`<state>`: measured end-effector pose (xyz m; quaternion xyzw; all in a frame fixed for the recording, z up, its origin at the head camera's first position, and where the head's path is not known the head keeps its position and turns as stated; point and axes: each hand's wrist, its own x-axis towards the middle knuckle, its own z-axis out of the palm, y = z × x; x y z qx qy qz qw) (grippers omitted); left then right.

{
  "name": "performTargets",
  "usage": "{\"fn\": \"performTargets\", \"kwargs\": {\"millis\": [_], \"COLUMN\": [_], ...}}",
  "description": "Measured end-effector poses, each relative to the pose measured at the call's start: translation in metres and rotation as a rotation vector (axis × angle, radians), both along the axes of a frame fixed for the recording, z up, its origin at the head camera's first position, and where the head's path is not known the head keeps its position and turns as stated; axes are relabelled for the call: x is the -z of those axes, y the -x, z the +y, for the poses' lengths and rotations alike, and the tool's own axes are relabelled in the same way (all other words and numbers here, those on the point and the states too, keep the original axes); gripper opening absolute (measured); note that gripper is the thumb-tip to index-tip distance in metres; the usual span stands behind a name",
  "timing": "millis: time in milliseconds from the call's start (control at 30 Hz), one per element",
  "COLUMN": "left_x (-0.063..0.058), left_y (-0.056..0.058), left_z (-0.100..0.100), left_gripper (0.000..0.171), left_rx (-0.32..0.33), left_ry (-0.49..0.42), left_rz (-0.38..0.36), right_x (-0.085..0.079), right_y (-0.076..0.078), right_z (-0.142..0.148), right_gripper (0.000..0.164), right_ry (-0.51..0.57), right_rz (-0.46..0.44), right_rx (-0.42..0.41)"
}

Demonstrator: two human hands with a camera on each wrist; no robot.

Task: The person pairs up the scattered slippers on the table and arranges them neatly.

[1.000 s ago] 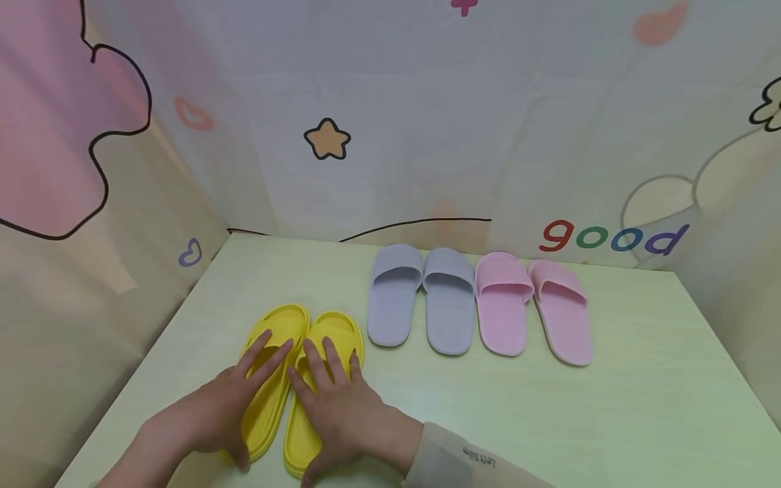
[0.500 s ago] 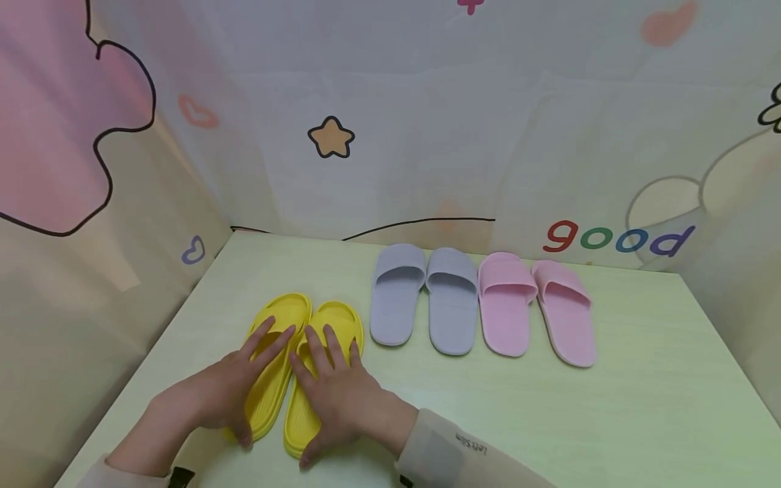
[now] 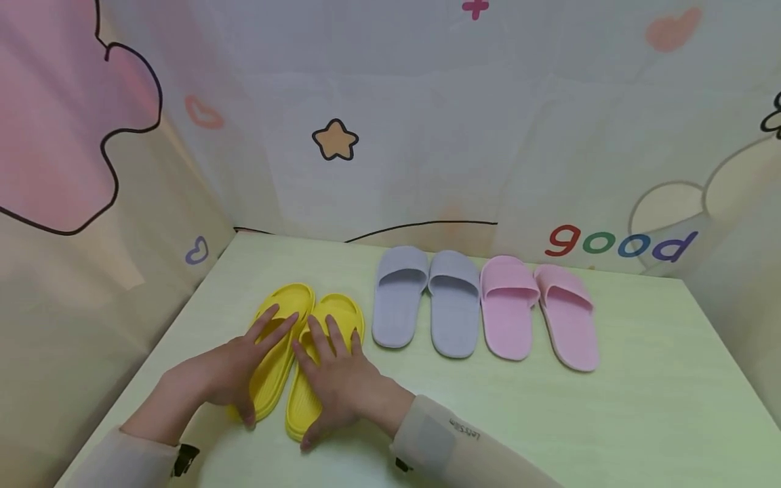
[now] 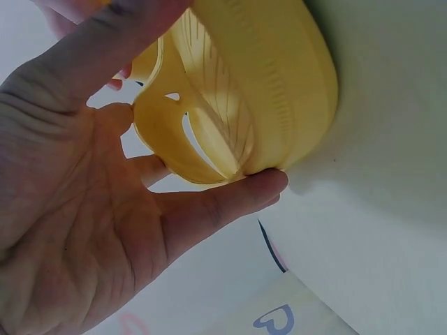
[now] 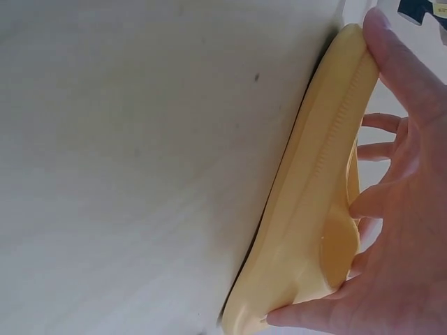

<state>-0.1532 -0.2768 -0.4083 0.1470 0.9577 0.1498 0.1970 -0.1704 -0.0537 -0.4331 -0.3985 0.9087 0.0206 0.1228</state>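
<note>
A pair of yellow slippers lies side by side on the left half of the table, toes away from me. My left hand (image 3: 228, 369) lies spread over the left yellow slipper (image 3: 273, 379), thumb at the heel end, fingers across the strap. On the right yellow slipper (image 3: 302, 407) rests my right hand (image 3: 344, 386), its fingers straight and spread over the strap. The right wrist view shows that hand's thumb touching the heel of the slipper (image 5: 307, 188) and a fingertip against its side near the front. Parts of both slippers are hidden under the hands.
To the right, near the table's back edge, stand two grey-lilac slippers (image 3: 399, 308) and two pink slippers (image 3: 509, 325) in a row. A printed cloth (image 3: 415, 156) hangs behind the pale table (image 3: 488, 420) and at both sides.
Both hands have slid the yellow slippers a little way toward the back of the table. The lilac and pink pairs stay in place; the head view has shifted slightly.
</note>
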Motion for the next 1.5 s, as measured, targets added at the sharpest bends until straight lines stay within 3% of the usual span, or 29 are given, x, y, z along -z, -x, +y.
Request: {"fn": "performTargets", "kwargs": {"millis": [800, 1500], "left_x": [-0.003, -0.005], "left_y": [0.04, 0.068], "left_z": [0.001, 0.004], "left_gripper": [0.161, 0.158], "left_rx": [0.002, -0.016], "left_ry": [0.054, 0.06], "left_rz": [-0.023, -0.052], "right_x": [-0.007, -0.012], "right_y": [0.035, 0.064], "right_z": [-0.007, -0.012], "right_gripper": [0.142, 0.138], "right_ry": [-0.029, -0.054], "right_rz": [-0.013, -0.066], "right_rx": [0.045, 0.118]}}
